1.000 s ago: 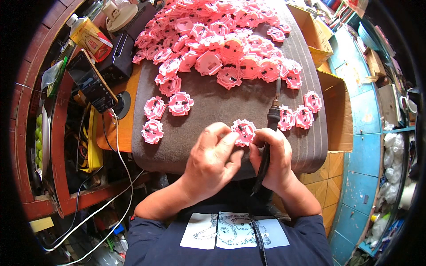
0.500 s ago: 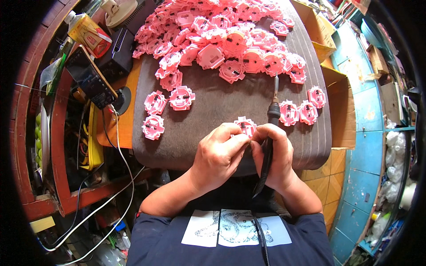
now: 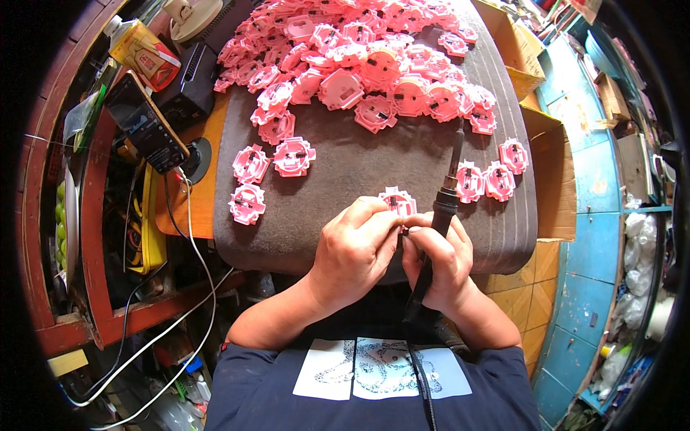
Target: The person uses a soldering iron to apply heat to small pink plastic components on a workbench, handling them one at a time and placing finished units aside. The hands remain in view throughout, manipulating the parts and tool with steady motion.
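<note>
Near the front edge of the dark work surface (image 3: 338, 169), my left hand (image 3: 351, 248) is closed on a small pink plastic housing (image 3: 400, 201) with dark pieces inside. My right hand (image 3: 447, 269) keeps a soldering iron (image 3: 445, 206) between its fingers, with the black handle slanting down and the metal tip pointing away from me. Its thumb and fingertips also pinch a tiny dark piece (image 3: 405, 231) just below the housing, close to my left fingertips. What that piece is cannot be made out.
A large heap of similar pink housings (image 3: 341, 90) covers the far part. A few lie apart at left (image 3: 248, 204) and right (image 3: 499, 181). To the left stand a phone (image 3: 146, 122) on a holder, a bottle (image 3: 146, 57) and white cables (image 3: 203, 262). Cardboard boxes (image 3: 552, 169) flank the right edge.
The soldering iron has tilted, its tip swinging slightly right and its handle shifting across my right hand. My right fingers have turned, exposing the tiny dark piece. My left hand has barely moved.
</note>
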A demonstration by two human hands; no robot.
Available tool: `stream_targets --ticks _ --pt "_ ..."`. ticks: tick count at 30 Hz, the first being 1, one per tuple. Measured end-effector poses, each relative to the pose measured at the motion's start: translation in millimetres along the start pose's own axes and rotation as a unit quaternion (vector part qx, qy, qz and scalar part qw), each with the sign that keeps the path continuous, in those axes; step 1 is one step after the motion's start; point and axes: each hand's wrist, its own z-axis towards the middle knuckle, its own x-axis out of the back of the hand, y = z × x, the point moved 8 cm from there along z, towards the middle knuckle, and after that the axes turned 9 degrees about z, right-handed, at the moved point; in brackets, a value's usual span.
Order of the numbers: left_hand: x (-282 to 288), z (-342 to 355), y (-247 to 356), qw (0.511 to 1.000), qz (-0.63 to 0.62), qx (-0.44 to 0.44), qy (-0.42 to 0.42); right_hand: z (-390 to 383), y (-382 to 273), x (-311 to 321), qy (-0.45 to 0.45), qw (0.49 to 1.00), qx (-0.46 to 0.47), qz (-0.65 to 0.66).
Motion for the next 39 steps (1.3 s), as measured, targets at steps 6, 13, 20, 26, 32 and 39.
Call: stream_targets --ticks 6,13,20,26,32,39 --pt "0.7 -0.6 1.7 1.000 0.022 -0.007 -0.007 5.0 1.8 -1.9 -0.006 1.000 -0.001 -0.007" --pt "-0.3 0.9 2.4 0.999 0.034 -0.012 -0.019 -7.9 -3.4 30.4 -0.002 1.000 -0.008 0.026" --pt "-1.0 1.3 1.8 0.999 0.034 -0.006 -0.017 -20.8 -24.9 67.1 0.005 1.000 -0.021 -0.002" --pt "-0.8 4.1 3.9 0.998 0.048 0.001 -0.032 -16.0 -35.7 60.4 -0.032 0.999 0.014 0.006" --pt "-1.3 3.7 3.5 0.998 0.051 0.003 -0.033 -13.5 -35.9 54.1 -0.031 0.999 0.025 0.018" --pt "-1.3 3.3 3.8 0.998 0.050 0.001 -0.032 -13.7 -36.8 53.0 -0.033 0.999 0.023 0.017"
